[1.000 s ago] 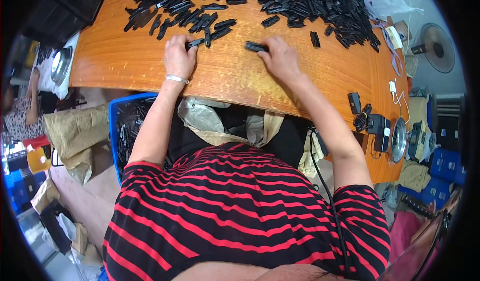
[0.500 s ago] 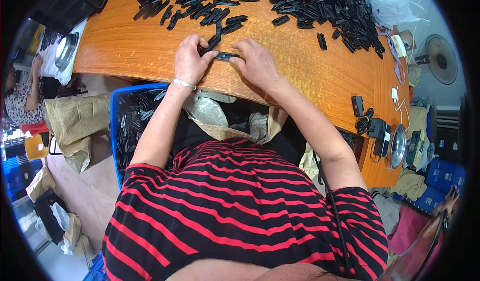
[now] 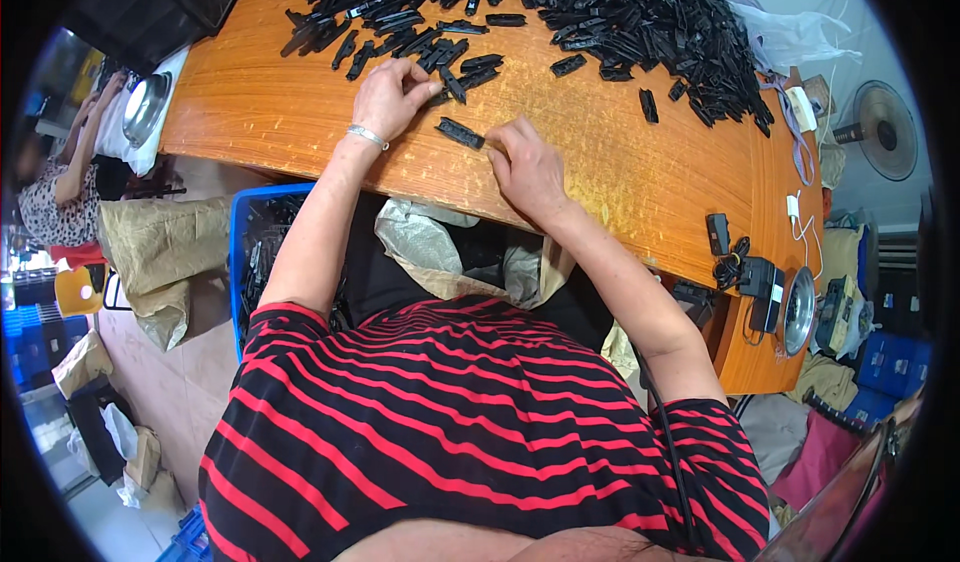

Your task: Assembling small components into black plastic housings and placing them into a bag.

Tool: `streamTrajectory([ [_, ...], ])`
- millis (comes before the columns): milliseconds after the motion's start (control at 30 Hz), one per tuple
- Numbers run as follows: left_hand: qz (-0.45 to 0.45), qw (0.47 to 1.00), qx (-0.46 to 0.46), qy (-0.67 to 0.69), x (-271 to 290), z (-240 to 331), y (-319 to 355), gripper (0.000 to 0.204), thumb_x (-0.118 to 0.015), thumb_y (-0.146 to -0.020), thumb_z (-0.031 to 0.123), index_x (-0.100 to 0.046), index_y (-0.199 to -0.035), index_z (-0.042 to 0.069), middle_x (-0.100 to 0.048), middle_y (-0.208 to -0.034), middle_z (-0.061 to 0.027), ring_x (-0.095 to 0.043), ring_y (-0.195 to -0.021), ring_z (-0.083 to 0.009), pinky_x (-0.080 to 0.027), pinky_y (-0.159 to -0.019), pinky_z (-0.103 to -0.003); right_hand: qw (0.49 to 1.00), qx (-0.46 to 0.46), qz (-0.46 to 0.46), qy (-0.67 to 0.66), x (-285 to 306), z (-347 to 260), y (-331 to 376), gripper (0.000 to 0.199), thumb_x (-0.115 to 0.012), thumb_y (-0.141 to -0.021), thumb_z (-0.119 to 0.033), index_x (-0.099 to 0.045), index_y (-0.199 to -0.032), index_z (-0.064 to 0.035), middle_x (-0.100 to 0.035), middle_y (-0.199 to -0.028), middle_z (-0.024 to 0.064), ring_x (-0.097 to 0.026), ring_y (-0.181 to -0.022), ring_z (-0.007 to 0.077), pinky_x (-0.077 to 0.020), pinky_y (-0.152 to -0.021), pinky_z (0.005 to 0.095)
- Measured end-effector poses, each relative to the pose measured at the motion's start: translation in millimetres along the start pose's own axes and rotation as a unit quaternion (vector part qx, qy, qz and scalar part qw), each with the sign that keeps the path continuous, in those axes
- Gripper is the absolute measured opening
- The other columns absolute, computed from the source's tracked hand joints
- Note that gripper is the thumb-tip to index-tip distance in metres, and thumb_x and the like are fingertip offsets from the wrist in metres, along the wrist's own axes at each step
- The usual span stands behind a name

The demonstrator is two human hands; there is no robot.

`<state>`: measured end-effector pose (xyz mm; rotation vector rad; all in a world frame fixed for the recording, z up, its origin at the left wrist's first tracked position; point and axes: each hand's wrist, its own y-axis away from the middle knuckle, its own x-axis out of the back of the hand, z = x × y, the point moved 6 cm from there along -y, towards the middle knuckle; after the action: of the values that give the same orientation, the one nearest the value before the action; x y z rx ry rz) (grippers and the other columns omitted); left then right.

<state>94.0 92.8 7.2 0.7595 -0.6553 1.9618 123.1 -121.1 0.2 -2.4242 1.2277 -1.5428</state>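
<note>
A black plastic clip-like part [image 3: 461, 133] lies on the wooden table in front of me. My right hand [image 3: 531, 171] rests just right of it, fingers loosely bent and thumb apart, with the index fingertip at the part's right end. Farther left, my left hand [image 3: 392, 101] has thumb and fingers pinched at a second narrow black part [image 3: 453, 85]. Its near end is partly covered by the fingertips. Several similar parts lie just beyond this hand.
A large heap of black parts [image 3: 640, 22] covers the table's far side. Below the table edge at left stands a blue bin [image 3: 238, 252] holding more parts; an open woven sack [image 3: 420, 267] hangs near my lap. A black power adapter [image 3: 761, 280] and metal bowl [image 3: 799, 310] sit at right.
My hands have moved apart. The left went up and away from the nearer part to another one; the right shifted slightly nearer. The nearer part now lies tilted on the table.
</note>
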Motion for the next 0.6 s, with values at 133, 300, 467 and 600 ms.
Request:
streamTrajectory([
  [133,0.133,0.986,-0.035,-0.096,6.1,-2.9,-17.9,0.019,-0.068,-0.08,0.013,-0.064,-0.095,0.004,-0.062,-0.09,-0.0116,-0.06,-0.084,-0.0282,-0.049,-0.077,-0.037,0.999,0.015,0.03,-0.02,-0.3,-2.2,2.8,0.013,-0.063,-0.08,-0.009,-0.061,-0.092,-0.0083,-0.059,-0.088,0.0084,-0.062,-0.077,0.0299,-0.0496,-0.062,0.0379],
  [300,0.086,0.984,-0.058,-0.147,-3.8,-2.9,-29.9,0.019,-0.068,-0.079,0.011,-0.065,-0.097,0.006,-0.062,-0.094,-0.0115,-0.059,-0.094,-0.0286,-0.047,-0.083,-0.038,0.999,0.014,0.04,-0.025,0.5,-1.0,3.3,0.01,-0.062,-0.08,-0.007,-0.061,-0.09,-0.0093,-0.058,-0.087,0.0081,-0.062,-0.075,0.0295,-0.0494,-0.061,0.0381],
  [467,0.073,0.984,-0.039,-0.156,-3.0,-5.0,-28.2,0.014,-0.066,-0.077,0.01,-0.065,-0.09,0.005,-0.063,-0.094,-0.0132,-0.06,-0.092,-0.0309,-0.049,-0.081,-0.039,0.999,0.011,0.035,-0.021,-1.0,1.1,3.1,0.01,-0.062,-0.08,-0.007,-0.061,-0.089,-0.0094,-0.058,-0.086,0.0083,-0.061,-0.074,0.0296,-0.0493,-0.061,0.038],
  [600,0.084,0.989,-0.003,-0.125,8.7,-16.5,-19.0,0.011,-0.065,-0.077,0.011,-0.064,-0.086,0.005,-0.062,-0.093,-0.0147,-0.06,-0.093,-0.0311,-0.048,-0.08,-0.039,0.999,0.007,0.036,-0.022,-0.9,0.6,2.9,0.01,-0.062,-0.08,-0.007,-0.061,-0.089,-0.0095,-0.058,-0.086,0.0084,-0.061,-0.075,0.0298,-0.0493,-0.061,0.038],
])
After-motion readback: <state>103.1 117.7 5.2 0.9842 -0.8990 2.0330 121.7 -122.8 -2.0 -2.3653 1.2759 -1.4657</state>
